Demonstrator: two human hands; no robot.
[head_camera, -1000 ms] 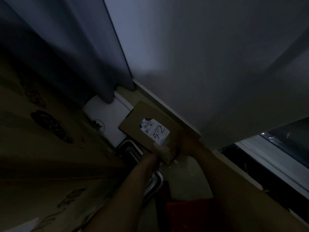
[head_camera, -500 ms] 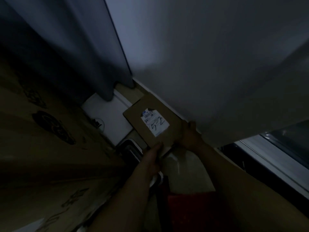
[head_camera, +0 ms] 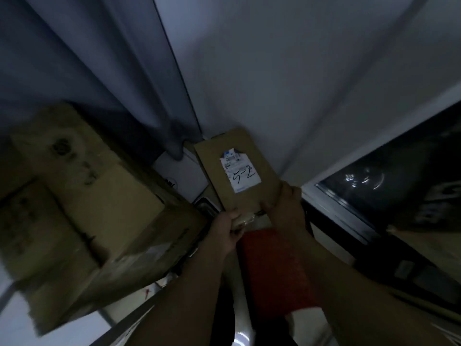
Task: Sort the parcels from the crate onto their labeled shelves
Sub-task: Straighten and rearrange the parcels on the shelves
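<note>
The parcel (head_camera: 249,201) is rising, squaring up; left hand (head_camera: 228,228) and right hand (head_camera: 287,208), each grip clasping its near edge, are likely angling its label (head_camera: 240,174) for reading.

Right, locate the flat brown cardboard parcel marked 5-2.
The parcel is central in the head view, left hand and right hand holding its lower edge, right of big cardboard boxes.

The person's two forearms are bare along all that shows of them, from the lower edge of the view to the wrists. The left hand (head_camera: 225,227) and the right hand (head_camera: 287,208) are bare as well, ungloved, with plain skin at the wrists. The right forearm looks broader than the left. The dim light hides finer detail, and the upper arms are out of view.
</note>
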